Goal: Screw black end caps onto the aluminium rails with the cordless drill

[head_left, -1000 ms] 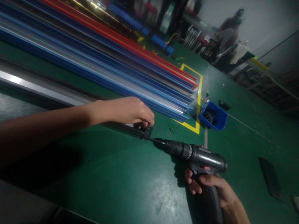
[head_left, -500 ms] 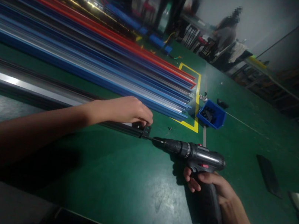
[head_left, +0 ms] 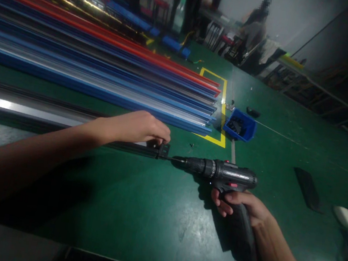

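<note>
At frame centre on the green table point(head_left: 135, 212), the left hand point(head_left: 138, 127) pinches a dark rail's point(head_left: 63, 125) end, apparently its bracket point(head_left: 163, 150); the right hand point(head_left: 241, 204) grips a drill point(head_left: 219, 174) touching it. Dim workshop behind.

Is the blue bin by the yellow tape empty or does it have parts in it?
Not empty: the blue bin is upright and open-topped, with dark pieces inside; what they are is too small to tell.

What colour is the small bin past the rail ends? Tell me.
Blue. The small bin holds dark parts beside the yellow floor marking, clearest in the head view.
</note>
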A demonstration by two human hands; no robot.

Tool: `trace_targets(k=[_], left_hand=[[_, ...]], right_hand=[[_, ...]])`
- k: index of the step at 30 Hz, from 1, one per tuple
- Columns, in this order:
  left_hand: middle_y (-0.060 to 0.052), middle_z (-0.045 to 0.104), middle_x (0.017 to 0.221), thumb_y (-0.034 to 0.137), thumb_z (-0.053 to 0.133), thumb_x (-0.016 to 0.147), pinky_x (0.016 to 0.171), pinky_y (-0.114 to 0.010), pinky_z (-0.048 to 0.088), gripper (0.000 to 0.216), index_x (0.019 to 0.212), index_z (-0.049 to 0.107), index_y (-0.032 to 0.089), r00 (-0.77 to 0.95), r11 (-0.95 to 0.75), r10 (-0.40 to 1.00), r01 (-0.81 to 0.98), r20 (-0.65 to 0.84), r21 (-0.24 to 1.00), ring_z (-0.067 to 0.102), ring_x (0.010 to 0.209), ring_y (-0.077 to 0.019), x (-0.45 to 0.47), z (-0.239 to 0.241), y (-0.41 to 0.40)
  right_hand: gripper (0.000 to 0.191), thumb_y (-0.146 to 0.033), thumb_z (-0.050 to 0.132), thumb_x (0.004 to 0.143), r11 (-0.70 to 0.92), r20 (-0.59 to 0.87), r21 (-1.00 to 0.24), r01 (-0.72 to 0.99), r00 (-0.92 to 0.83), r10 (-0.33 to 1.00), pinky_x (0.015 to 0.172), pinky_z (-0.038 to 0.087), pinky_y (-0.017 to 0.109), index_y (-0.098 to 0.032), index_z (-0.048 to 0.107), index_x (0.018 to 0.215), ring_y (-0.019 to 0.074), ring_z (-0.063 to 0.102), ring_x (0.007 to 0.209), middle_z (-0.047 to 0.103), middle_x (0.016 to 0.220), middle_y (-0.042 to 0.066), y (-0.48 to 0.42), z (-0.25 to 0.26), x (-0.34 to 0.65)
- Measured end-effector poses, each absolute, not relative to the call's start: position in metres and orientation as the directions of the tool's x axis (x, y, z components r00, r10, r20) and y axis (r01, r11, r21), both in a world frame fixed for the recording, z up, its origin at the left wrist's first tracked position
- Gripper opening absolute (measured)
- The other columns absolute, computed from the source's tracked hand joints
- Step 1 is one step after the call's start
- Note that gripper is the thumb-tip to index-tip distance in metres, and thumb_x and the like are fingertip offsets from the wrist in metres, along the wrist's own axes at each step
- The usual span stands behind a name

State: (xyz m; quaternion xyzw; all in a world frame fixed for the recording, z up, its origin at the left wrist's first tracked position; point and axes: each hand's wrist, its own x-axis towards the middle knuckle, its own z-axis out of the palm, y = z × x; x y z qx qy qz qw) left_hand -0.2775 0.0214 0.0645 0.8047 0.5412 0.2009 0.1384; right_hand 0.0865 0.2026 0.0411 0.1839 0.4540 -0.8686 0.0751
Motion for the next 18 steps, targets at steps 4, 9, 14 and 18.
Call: trace_targets(k=[4,9,14,18], left_hand=[[0.003,0.070,0.088,0.018,0.050,0.098,0.071,-0.021,0.040,0.021,0.090,0.069,0.024,0.336,-0.371,0.928,0.817,0.159,0.442,0.063,0.078,-0.0110,-0.2782,0.0647,0.0212],[0.003,0.069,0.088,0.017,0.049,0.098,0.071,-0.021,0.040,0.023,0.090,0.069,0.024,0.335,-0.373,0.928,0.817,0.164,0.440,0.063,0.079,-0.0106,-0.2780,0.0650,0.0215],[0.003,0.071,0.091,0.020,0.048,0.100,0.074,-0.020,0.041,0.022,0.092,0.068,0.024,0.338,-0.374,0.927,0.816,0.162,0.441,0.065,0.082,-0.0101,-0.2759,0.0674,0.0215],[0.003,0.072,0.094,0.021,0.047,0.101,0.074,-0.020,0.042,0.025,0.094,0.070,0.024,0.344,-0.385,0.923,0.813,0.172,0.437,0.066,0.084,-0.0102,-0.2758,0.0671,0.0215]], right_hand=[[0.023,-0.020,0.074,0.083,-0.572,-0.394,-0.762,0.304,-0.919,0.037,0.063,0.058,0.023,-0.004,0.077,0.100,0.0077,0.058,0.058,0.073,0.087,0.010,0.2031,0.0409,0.0862],[0.023,-0.017,0.075,0.081,-0.586,-0.413,-0.749,0.310,-0.909,0.046,0.064,0.058,0.022,-0.004,0.077,0.099,0.0078,0.059,0.058,0.073,0.086,0.010,0.2027,0.0430,0.0865],[0.021,-0.016,0.074,0.082,-0.594,-0.423,-0.738,0.321,-0.906,0.036,0.065,0.059,0.023,-0.004,0.077,0.099,0.0077,0.059,0.058,0.073,0.087,0.010,0.2035,0.0422,0.0868],[0.021,-0.016,0.073,0.083,-0.592,-0.406,-0.744,0.310,-0.913,0.032,0.064,0.059,0.023,-0.004,0.076,0.100,0.0072,0.058,0.058,0.073,0.087,0.009,0.2050,0.0401,0.0876]])
